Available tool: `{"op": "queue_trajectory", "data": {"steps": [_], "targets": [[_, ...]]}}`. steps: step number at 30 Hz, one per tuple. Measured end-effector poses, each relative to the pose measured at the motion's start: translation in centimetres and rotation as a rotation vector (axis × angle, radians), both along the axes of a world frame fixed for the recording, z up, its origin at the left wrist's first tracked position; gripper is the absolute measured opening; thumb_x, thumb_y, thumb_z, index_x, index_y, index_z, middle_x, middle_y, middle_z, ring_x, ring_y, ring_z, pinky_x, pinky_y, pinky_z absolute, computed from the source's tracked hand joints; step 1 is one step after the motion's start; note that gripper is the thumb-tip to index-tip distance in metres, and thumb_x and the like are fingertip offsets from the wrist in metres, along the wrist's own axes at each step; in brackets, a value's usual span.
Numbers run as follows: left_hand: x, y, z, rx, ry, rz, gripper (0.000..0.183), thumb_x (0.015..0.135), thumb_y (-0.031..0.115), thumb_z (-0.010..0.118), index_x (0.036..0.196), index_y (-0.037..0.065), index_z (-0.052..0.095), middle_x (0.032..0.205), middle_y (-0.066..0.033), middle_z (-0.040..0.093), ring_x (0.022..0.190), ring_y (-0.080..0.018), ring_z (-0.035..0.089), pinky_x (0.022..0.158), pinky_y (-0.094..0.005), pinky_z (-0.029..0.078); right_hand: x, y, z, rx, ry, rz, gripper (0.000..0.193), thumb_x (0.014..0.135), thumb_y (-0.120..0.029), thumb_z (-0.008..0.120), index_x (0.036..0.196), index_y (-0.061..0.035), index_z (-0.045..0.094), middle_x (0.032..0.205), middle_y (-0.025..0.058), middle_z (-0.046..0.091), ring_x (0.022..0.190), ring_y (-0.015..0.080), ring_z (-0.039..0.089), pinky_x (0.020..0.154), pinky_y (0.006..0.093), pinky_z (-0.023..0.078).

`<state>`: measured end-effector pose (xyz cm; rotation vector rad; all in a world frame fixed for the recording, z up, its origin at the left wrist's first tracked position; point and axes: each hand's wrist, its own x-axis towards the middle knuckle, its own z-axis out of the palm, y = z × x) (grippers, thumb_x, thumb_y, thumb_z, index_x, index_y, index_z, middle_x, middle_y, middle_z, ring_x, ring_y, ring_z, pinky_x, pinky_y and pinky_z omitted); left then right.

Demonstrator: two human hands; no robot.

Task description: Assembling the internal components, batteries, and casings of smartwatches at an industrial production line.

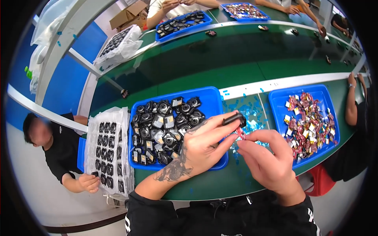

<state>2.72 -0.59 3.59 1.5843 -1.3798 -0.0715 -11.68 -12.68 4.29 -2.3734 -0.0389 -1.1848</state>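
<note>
My left hand (pixel 202 145), with a dark tattoo running from wrist to hand, grips a black watch-like housing (pixel 235 117) between thumb and fingers. Just below it, the closed fingertips of my right hand (pixel 271 159) pinch at a small reddish part (pixel 239 133). The part touches or lies very close to the housing; fingers partly hide where they meet. Under my left forearm is a blue tray (pixel 214 101) filled with similar black housings (pixel 163 108), several showing round faces. To the right, another blue tray (pixel 278 103) holds a heap of small red, gold and white parts (pixel 309 122).
Small blue film pieces (pixel 250 108) litter the green table between the trays. At left, a person's hand (pixel 89 183) is beside a white tray (pixel 94 126) with rows of housings. Across a dark green belt (pixel 204 55) carrying scattered parts, other people work near blue trays. A red stool (pixel 321 181) stands at right.
</note>
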Motion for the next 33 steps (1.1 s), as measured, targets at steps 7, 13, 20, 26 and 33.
{"op": "queue_trajectory", "data": {"steps": [7,13,20,26,33], "targets": [[-0.7,0.0,-0.6,0.06,0.007,-0.081,0.03,0.08,-0.005,0.072,0.11,-0.002,0.07,0.116,-0.0189,0.067,0.099,-0.0232,0.069,0.08,-0.0296,0.058,-0.7,-0.6,-2.4,0.034,-0.091,0.072,0.023,0.064,0.006,0.07,0.087,0.0041,0.068,0.088,0.0138,0.065,0.074,0.027,0.067,0.063,0.0332,0.056],[-0.8,0.2,-1.9,-0.024,-0.312,-0.046,0.027,0.072,-0.003,0.075,0.099,0.001,0.073,0.115,-0.0142,0.068,0.088,-0.0241,0.071,0.071,-0.0296,0.059,-1.5,-0.3,-1.9,0.08,-0.065,0.142,0.016,0.071,0.005,0.072,0.087,0.0023,0.069,0.088,0.0141,0.065,0.074,0.0277,0.067,0.063,0.0328,0.056],[-0.3,0.3,-1.4,-0.081,-0.401,-0.028,0.025,0.068,-0.001,0.077,0.093,0.001,0.073,0.111,-0.0148,0.069,0.086,-0.025,0.071,0.073,-0.0312,0.06,-2.6,-0.8,-2.9,0.679,-0.019,0.088,0.025,0.07,-0.002,0.082,0.093,-0.0021,0.071,0.087,0.0119,0.066,0.075,0.0192,0.063,0.067,0.0281,0.051],[-0.7,0.4,-1.8,-0.059,-0.394,-0.031,0.023,0.069,0.001,0.077,0.092,0.001,0.073,0.111,-0.0135,0.069,0.086,-0.0244,0.071,0.073,-0.0308,0.06,-1.5,-0.1,-2.4,0.452,0.23,0.074,0.02,0.071,0.005,0.078,0.087,0.0008,0.068,0.087,0.0109,0.066,0.078,0.0198,0.066,0.065,0.0276,0.052],[-0.6,0.6,-1.3,0.025,-0.373,-0.099,0.019,0.07,0.004,0.079,0.087,0.002,0.071,0.108,-0.0126,0.069,0.087,-0.0244,0.071,0.072,-0.0322,0.059,-2.2,-0.7,-2.7,1.004,0.396,0.209,0.009,0.084,0.003,0.067,0.09,0.0001,0.061,0.094,0.0065,0.059,0.086,0.0128,0.061,0.068,0.0227,0.051]]}}
